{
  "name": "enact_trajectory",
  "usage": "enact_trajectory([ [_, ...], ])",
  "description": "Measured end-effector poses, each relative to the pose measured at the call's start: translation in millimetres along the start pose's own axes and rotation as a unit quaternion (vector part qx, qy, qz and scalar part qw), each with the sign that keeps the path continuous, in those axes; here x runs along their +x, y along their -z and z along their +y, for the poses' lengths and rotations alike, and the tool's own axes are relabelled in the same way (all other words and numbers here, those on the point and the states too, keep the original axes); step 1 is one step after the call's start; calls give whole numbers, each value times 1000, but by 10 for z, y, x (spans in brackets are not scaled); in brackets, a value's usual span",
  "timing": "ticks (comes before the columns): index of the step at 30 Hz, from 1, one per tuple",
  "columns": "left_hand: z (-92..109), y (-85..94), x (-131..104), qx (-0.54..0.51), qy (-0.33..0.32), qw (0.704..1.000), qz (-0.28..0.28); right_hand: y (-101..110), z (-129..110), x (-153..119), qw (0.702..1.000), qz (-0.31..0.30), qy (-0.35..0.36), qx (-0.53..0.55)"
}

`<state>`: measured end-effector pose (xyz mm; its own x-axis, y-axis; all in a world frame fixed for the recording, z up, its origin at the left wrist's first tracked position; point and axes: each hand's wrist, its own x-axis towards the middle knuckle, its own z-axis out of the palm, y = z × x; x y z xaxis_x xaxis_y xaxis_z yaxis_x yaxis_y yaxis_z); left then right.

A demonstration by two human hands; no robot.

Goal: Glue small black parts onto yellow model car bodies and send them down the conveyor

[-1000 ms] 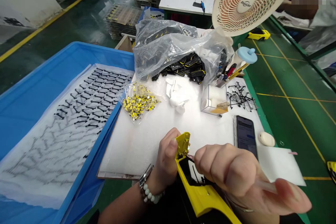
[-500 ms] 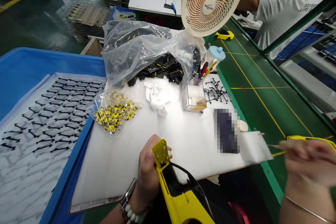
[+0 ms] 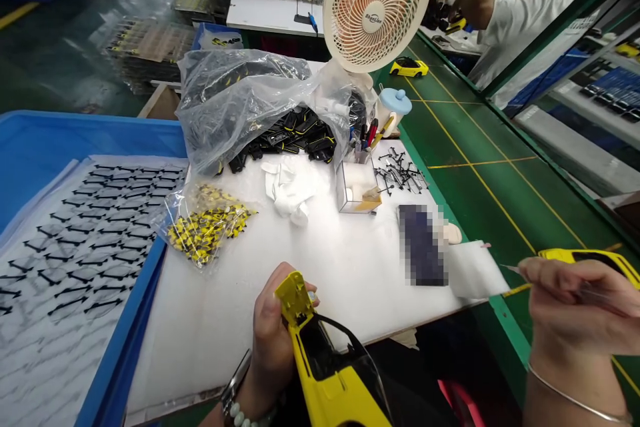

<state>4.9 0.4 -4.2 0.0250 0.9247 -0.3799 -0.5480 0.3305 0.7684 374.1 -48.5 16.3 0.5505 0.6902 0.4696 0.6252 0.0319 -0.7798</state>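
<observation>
A yellow toy car body point(image 3: 345, 397) with a black window frame is tilted at the table's front edge, a raised yellow flap at its far end. My left hand point(image 3: 273, 327) grips it beside that flap. At the far right my right hand point(image 3: 575, 293) is closed around a thin, pale, pointed tool point(image 3: 511, 269), held away from the car body. Another yellow car body point(image 3: 560, 255) shows behind my right hand, partly hidden by it. On the white table point(image 3: 200, 333) lie a bag of small yellow and black parts point(image 3: 210, 227) and a white crumpled glove or cloth point(image 3: 287, 190).
A blue tray point(image 3: 150, 130) with rows of black parts stands left. Behind are a plastic bag of black parts point(image 3: 295, 130), a clear box point(image 3: 357, 190), a blue-lidded cup point(image 3: 395, 103) and a fan point(image 3: 375, 13). A co-worker's arm point(image 3: 475, 7) is at the upper right.
The view has shifted, so most of the table's objects sit slightly further left. My right hand is less blurred and its thin tool shows more clearly. My left hand still holds the car body.
</observation>
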Motion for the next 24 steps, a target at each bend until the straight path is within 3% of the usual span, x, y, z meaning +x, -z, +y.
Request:
enact_trajectory([
  [3, -14, 11, -1, -9, 7, 1000, -1, -43, 60, 40, 993, 2, -71, 92],
  [6, -26, 26, 2, -17, 16, 1000, 0, -89, 104, 72, 992, 110, -41, 56],
  [8, -37, 45, 12, -19, 18, 1000, -1, -104, 39, 69, 974, 223, 23, 26],
  [10, -48, 64, 25, -22, 23, 999, 3, -135, -116, 32, 929, 330, 163, -43],
  [11, -52, 72, 30, -22, 24, 999, 4, -173, -213, 4, 909, 331, 238, -90],
  [12, -55, 78, 33, -23, 25, 999, 4, -231, -310, -25, 900, 287, 297, -142],
  [14, -61, 89, 34, -23, 23, 999, -2, -419, -459, -51, 910, 101, 325, -235],
  [16, -68, 100, 31, -24, 20, 999, -10, -690, -502, 9, 921, -107, 235, -290],
  [17, -72, 106, 30, -25, 20, 999, -12, -844, -479, 82, 916, -173, 186, -312],
  [20, -68, 105, 24, -27, 16, 999, -13, -1311, -301, 427, 889, -269, 79, -362],
  [24, -4, 48, -14, -37, 17, 999, -7, -1804, -74, 873, 856, -308, -31, -413],
])
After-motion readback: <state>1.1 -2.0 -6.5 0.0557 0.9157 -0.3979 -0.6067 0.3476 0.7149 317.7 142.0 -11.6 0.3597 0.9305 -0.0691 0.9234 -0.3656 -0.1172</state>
